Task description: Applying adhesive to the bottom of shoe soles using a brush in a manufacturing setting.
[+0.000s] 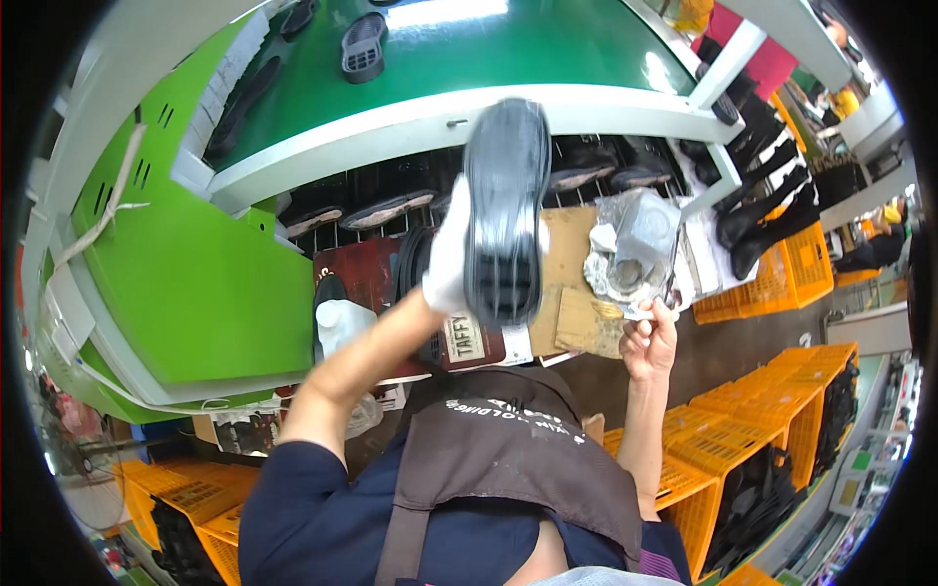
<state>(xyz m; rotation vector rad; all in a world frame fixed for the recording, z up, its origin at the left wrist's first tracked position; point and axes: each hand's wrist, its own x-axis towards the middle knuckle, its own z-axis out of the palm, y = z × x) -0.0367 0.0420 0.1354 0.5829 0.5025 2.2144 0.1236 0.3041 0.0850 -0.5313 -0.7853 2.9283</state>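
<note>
In front of me my left hand (448, 256), in a white glove, grips a black shoe sole (506, 210) from behind. The sole stands nearly upright with its shiny, grooved face toward me, slightly blurred. White glove fingers show at its right edge. My bare right hand (651, 342) is closed, pinching a thin stick-like tool (668, 290) whose kind I cannot make out. That hand is just below a plastic-wrapped container (646, 234) with a crusted, whitish rim. Under the container lies brown cardboard (572, 278).
Beyond a white frame bar (391, 120), a green conveyor belt (567, 49) carries a dark sole (363, 47). Black shoes (389, 209) line a rack beneath. A green machine housing (195, 303) stands left, near a white bottle (342, 324). Orange crates (772, 391) fill the right side.
</note>
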